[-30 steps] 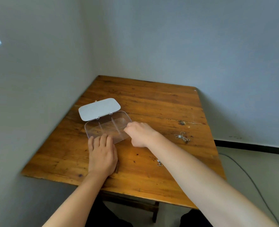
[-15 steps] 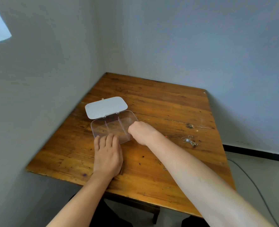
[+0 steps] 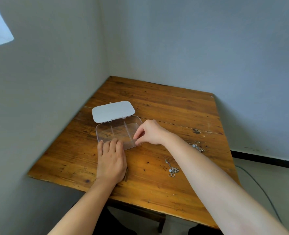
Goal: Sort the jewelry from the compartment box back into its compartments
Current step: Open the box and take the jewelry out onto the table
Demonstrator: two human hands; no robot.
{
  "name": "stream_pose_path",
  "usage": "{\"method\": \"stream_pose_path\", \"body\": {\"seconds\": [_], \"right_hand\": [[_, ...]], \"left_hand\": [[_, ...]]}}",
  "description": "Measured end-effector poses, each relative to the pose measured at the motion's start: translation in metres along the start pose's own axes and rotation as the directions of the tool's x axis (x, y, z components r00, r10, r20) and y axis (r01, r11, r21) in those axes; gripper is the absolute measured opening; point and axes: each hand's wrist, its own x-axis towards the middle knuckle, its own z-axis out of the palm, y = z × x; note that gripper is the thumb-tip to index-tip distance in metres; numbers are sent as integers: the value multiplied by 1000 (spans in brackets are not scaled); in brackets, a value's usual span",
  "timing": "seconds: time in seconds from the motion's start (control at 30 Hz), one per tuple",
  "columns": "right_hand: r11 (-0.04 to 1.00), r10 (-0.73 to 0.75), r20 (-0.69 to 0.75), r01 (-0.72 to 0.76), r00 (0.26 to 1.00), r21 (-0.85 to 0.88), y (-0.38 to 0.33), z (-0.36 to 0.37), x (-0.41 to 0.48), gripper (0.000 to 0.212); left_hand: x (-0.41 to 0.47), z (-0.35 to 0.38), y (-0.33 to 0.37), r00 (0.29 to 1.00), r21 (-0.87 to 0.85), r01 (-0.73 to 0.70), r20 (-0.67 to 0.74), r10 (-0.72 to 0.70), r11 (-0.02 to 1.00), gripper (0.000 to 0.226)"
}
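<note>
While our left hand (image 3: pixel 111 162) lies flat, fingers together, steadying the light, slippery compartment box (image 3: pixel 118 131) at frame centre, we sort.
Our right hand (image 3: pixel 151 132) pinches over its right compartment, contents unclear; limp, tangle-prone chains (image 3: pixel 172 169) lie lower right on the tabletop (image 3: pixel 165 106), best lifted mid-length.

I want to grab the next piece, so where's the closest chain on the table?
In the head view, the nearest chain lies on the table just left of the right forearm, toward the near edge, right of the left hand.
</note>
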Motion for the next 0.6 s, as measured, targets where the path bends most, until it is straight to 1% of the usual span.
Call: {"method": "stream_pose_path", "body": {"seconds": [0.1, 0.2, 0.27, 0.33, 0.43, 0.5, 0.6], "right_hand": [[979, 31, -177, 5, 984, 201, 4, -5, -8, 11], [894, 115, -330, 47, 937, 445, 2, -19, -18, 11], [836, 144, -389, 98, 910, 539, 2, -30, -29, 10], [812, 161, -440, 135, 883, 568, 4, -41, -44, 10], [808, 200, -511, 154, 836, 568, 13, -54, -70, 10], [817, 225, -538, 144, 812, 558, 25, -60, -88, 10], [836, 259, -542, 94, 800, 540, 48, -59, -111, 11]], "left_hand": [[0, -1, 0, 1000, 0, 3, 1, -3, 1000, 32], [0, -1, 0, 1000, -1, 6, 4, -6, 1000, 32], [0, -2, 1, 1000, -5, 6, 2, -6, 1000, 33], [0, -2, 0, 1000, -4, 5, 0, -5, 1000, 34], [-1, -2, -1, 1000, 11, -5, 7, 5, 1000, 35], [-1, -2, -1, 1000, 12, -4, 5, 4, 1000, 36], [-1, -1, -1, 1000, 17, -5, 6, 5, 1000, 37]]}}
